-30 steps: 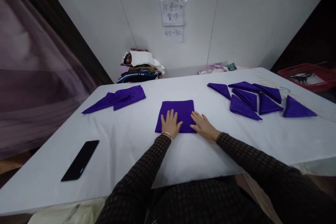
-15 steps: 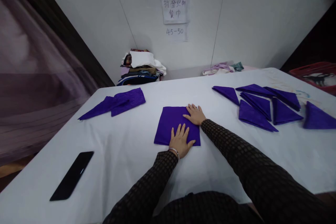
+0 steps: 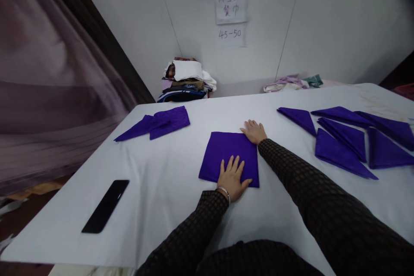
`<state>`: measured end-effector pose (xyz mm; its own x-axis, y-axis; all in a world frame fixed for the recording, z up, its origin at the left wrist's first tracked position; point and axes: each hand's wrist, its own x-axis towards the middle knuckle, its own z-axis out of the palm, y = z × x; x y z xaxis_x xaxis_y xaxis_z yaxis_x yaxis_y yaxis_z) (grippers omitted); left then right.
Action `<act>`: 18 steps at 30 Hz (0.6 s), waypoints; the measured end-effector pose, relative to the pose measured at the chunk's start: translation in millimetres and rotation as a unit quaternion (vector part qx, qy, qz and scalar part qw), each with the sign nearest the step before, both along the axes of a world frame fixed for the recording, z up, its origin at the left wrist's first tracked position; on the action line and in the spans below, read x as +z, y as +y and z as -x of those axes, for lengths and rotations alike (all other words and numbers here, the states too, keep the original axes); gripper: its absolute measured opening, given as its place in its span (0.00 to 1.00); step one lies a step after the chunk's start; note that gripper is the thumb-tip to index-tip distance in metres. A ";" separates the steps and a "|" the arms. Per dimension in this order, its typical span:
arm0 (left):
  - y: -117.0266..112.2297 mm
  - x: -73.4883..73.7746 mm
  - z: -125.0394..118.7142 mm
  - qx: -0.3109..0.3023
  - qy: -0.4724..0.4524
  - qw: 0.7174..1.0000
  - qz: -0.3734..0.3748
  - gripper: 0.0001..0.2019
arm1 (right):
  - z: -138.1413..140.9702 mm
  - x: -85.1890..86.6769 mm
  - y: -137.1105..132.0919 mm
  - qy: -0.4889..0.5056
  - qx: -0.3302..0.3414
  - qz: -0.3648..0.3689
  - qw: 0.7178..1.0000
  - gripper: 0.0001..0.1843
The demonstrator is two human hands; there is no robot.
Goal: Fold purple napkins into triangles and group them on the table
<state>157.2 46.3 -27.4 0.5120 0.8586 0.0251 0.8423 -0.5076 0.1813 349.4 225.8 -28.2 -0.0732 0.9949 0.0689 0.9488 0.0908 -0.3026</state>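
A purple napkin (image 3: 216, 155), folded to a square, lies flat on the white-covered table (image 3: 168, 159) in front of me. My left hand (image 3: 233, 181) rests on its near part with the fingers spread, a bracelet at the wrist. At the far right corner, my right hand (image 3: 254, 131) is stretched out flat, its fingers reaching past the napkin's edge onto the cloth or just above it. Neither hand grips anything.
Several purple napkins folded into triangles (image 3: 341, 151) lie at the right. More purple cloth (image 3: 171, 121) sits at the back left. A black phone (image 3: 106, 207) is at the left front. Piles of clothes (image 3: 187, 79) and fabric (image 3: 291, 83) stand along the wall.
My right hand has slid from the napkin's upper right area outward to its far corner. My left hand stays on the near part. The view has turned a little left.
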 end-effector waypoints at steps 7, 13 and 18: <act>0.5 0.9 -1.4 0.001 -0.005 1.000 0.002 0.35 | 12.9 14.9 -73.8 0.080 0.062 -0.038 0.994 0.31; 3.3 4.2 -3.3 -0.017 -0.020 0.999 0.025 0.33 | 28.1 5.4 -200.6 0.101 0.239 -0.036 0.965 0.36; -4.9 11.5 14.7 0.012 -0.098 0.995 -0.008 0.27 | 18.9 -8.4 -223.9 0.096 0.226 -0.038 0.969 0.35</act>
